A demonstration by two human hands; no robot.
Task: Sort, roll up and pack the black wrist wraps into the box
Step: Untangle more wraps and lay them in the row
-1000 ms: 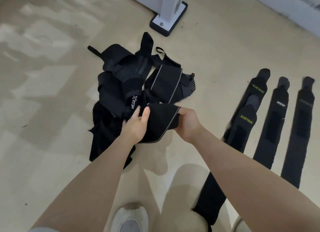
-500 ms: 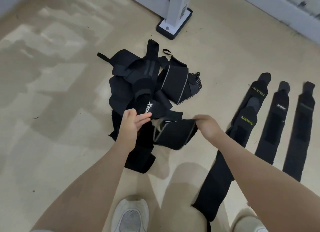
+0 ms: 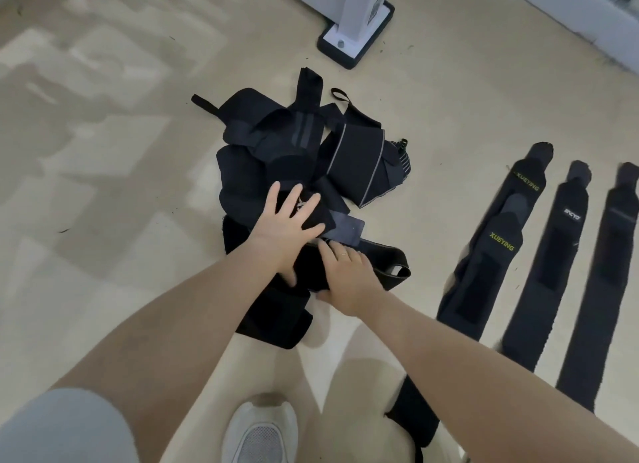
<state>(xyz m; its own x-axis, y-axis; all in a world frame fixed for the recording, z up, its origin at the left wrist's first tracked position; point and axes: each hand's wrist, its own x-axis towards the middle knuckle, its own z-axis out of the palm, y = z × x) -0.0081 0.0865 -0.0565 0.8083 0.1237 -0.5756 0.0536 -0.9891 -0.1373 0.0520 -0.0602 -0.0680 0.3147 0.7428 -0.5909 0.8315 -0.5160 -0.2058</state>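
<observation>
Black wrist wraps lie in a tangled pile on the pale floor in front of you. Your left hand is spread flat on top of the pile's near side, fingers straight and splayed, pressing on a folded wrap. Your right hand sits just beside it, touching the left wrist, with its fingers curled over a wide black wrap that has a grey edge and loops open at its right end. Well to your right, three wraps are laid out straight side by side: one marked XUEYING, a middle one with a small white logo, and a plain one. A white post base stands beyond the pile. Your white shoe shows at the bottom edge.
</observation>
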